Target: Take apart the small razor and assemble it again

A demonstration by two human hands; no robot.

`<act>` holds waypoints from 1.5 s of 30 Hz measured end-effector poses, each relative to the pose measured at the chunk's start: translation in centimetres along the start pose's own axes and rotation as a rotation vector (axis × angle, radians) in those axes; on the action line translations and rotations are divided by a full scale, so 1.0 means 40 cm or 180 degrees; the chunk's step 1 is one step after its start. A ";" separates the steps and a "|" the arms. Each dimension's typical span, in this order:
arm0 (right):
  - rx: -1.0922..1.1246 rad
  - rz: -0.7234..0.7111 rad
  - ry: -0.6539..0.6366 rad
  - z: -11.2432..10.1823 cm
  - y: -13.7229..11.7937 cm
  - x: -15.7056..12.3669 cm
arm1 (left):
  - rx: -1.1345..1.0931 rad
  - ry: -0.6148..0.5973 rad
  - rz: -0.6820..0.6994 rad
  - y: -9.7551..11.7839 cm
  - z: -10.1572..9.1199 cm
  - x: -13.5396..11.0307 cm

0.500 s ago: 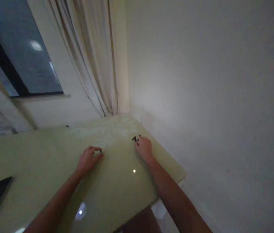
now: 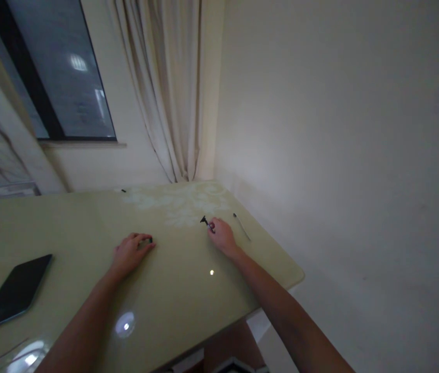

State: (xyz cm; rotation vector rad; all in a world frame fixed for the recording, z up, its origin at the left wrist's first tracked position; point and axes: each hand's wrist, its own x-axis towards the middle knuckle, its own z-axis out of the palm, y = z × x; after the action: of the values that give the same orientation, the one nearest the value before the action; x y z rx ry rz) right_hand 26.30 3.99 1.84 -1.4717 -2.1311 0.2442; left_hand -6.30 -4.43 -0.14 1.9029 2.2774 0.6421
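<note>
Between the thumb and fingers of my left hand is a small dark object, too small to make out; the hand rests low over the table. My right hand is closed around the handle of a razor, whose black T-shaped head sticks out to the left of the fingers. Just right of that hand, a thin pale stick with a dark tip lies on the table, apart from the fingers.
The glossy yellow-green table meets a white wall on the right. A dark tablet lies at the left. Near the back edge sits a tiny black piece. Behind hang curtains beside a window.
My right hand has moved left with the razor, away from the thin stick, which now shows fully. My left hand has shifted left with its small object. The camera view has turned leftward.
</note>
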 end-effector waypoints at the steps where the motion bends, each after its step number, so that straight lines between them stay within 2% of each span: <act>1: 0.0120 -0.0046 -0.0038 0.021 -0.033 0.004 | -0.0058 -0.0025 0.0036 -0.006 0.001 0.002; 6: 0.0431 -0.0084 -0.0220 0.140 -0.195 0.023 | -0.0137 -0.0042 0.0124 -0.026 0.007 0.000; 10: 0.0437 -0.0006 -0.0238 0.202 -0.271 0.030 | -0.0086 -0.0010 0.0072 -0.021 0.012 -0.005; 14: 0.0450 0.0089 -0.0189 0.216 -0.286 0.032 | -0.0048 0.0053 0.0051 -0.012 0.013 -0.006; 23: 0.0541 -0.0049 -0.0254 0.201 -0.282 0.012 | 0.0059 0.0044 -0.0011 -0.002 0.011 -0.007; 25: 0.0555 -0.0047 -0.0171 0.185 -0.267 0.016 | 0.0086 0.0041 -0.0023 0.001 0.010 -0.008; 27: 0.0433 0.0045 -0.0047 0.150 -0.226 0.029 | 0.0098 0.0043 -0.0017 0.003 0.012 -0.009; 31: -0.0483 0.0281 0.0242 0.025 -0.058 0.050 | 0.0090 0.0095 0.0010 0.008 0.017 -0.011; 34: -0.1134 0.0690 0.0474 -0.073 0.085 0.036 | 0.0056 0.0091 0.0064 0.008 0.018 -0.008; 37: -0.1222 0.1014 0.0224 -0.124 0.173 0.004 | 0.0012 0.0077 0.0056 0.009 0.017 -0.006; 39: -0.1085 0.1036 0.0000 -0.125 0.185 -0.011 | 0.0086 0.0166 0.0025 0.020 0.019 -0.011; 41: -0.0954 0.0888 -0.0061 -0.103 0.160 -0.013 | 0.0254 0.0287 0.0098 0.046 0.027 -0.024; 45: -0.0505 0.0196 -0.0060 -0.019 0.027 0.013 | 0.0141 0.0214 0.0841 0.127 0.058 -0.058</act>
State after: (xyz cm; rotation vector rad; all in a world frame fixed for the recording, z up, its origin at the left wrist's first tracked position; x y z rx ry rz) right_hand 27.45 4.77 2.17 -1.6322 -2.1645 0.1138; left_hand -0.38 -5.41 -0.74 2.2597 2.1115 0.6994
